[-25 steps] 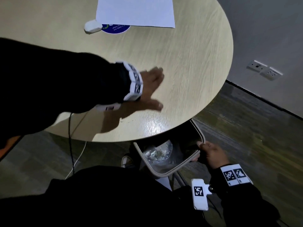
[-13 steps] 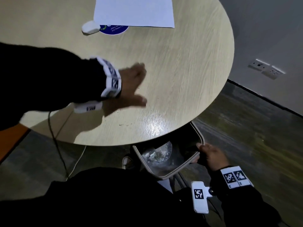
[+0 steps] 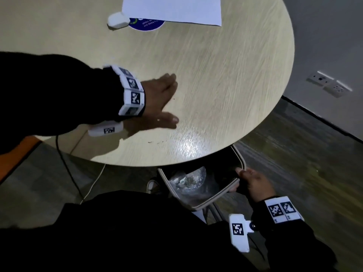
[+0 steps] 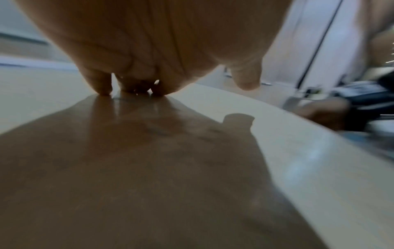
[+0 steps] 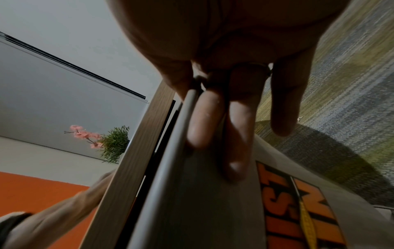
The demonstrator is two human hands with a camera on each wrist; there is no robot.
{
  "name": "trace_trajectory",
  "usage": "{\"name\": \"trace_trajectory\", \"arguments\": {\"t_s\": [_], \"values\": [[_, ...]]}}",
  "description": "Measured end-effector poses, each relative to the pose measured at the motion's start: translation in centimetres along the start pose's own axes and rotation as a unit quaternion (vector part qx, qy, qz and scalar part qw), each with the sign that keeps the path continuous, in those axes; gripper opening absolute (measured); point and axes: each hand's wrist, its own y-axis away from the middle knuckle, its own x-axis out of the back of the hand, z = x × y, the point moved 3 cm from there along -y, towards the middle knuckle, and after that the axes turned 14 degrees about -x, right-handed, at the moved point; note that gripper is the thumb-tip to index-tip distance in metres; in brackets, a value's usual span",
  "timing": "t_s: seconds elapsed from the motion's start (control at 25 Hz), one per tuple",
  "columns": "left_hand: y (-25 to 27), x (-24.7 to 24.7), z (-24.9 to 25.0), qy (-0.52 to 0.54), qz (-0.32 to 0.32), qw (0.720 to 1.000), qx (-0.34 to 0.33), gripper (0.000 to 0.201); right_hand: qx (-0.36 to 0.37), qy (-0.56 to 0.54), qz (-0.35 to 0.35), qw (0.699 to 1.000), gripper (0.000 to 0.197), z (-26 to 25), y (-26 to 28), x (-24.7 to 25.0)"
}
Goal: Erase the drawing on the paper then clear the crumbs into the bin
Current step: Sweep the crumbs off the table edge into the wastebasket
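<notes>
The white paper [image 3: 172, 8] lies at the far edge of the round wooden table [image 3: 225, 75], with a white eraser [image 3: 117, 20] beside its near left corner. My left hand [image 3: 167, 99] lies flat on the table with straight fingers; in the left wrist view its fingertips [image 4: 102, 87] touch the wood. A few dark crumbs [image 3: 157, 142] lie near the table's front edge. My right hand [image 3: 240, 179] grips the rim of the grey bin [image 3: 196, 207], held just under the table edge. In the right wrist view the fingers [image 5: 202, 121] press on the bin's outer wall [image 5: 192, 202].
A blue round sticker [image 3: 146, 24] shows from under the paper. A clear liner with rubbish [image 3: 188, 179] sits inside the bin. A cable [image 3: 64, 163] hangs below the table on the left. Wall sockets [image 3: 330, 83] are on the right above the carpet floor [image 3: 294, 154].
My left hand has slid left across the table, back towards my body, staying flat. The right hand still holds the bin in the same place under the edge.
</notes>
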Motion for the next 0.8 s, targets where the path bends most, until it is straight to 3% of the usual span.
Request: {"name": "trace_trajectory", "arguments": {"t_s": [0.08, 0.16, 0.24, 0.32, 0.4, 0.52, 0.68, 0.8], "values": [[1.5, -2.6, 4.1, -0.021, -0.06, 0.993, -0.1, 0.131, 0.0, 0.001, 0.0, 1.0, 0.021, 0.1, -0.1, -0.1], [1.9, -3.4, 6.0, -0.045, -0.096, 0.986, -0.131, 0.127, 0.001, 0.002, -0.001, 1.0, 0.021, 0.1, 0.0, -0.2], [0.7, -1.1, 4.1, -0.037, -0.009, 0.996, -0.077, 0.13, 0.001, 0.004, 0.001, 1.0, 0.022, 0.1, 0.0, -0.2], [0.1, 1.3, -0.3, -0.001, 0.066, 0.997, 0.039, 0.129, 0.001, 0.004, 0.002, 1.0, 0.022, 0.1, 0.0, -0.3], [1.3, 1.5, -3.6, 0.033, 0.074, 0.991, 0.107, 0.13, 0.006, 0.005, 0.001, 1.0, 0.021, 0.0, 0.0, -0.4], [3.4, -2.0, -2.5, 0.006, 0.02, 0.997, 0.068, 0.127, 0.019, 0.011, 0.005, 1.0, 0.021, 0.2, 0.0, -0.3], [3.5, -4.6, 5.2, 0.001, -0.044, 0.998, -0.049, 0.136, 0.02, 0.016, 0.0, 1.0, 0.024, 0.4, 0.2, -0.6], [4.3, -4.1, 6.0, 0.015, -0.023, 0.999, -0.026, 0.13, 0.022, 0.03, 0.008, 0.999, 0.025, 0.3, 0.4, -0.8]]}}
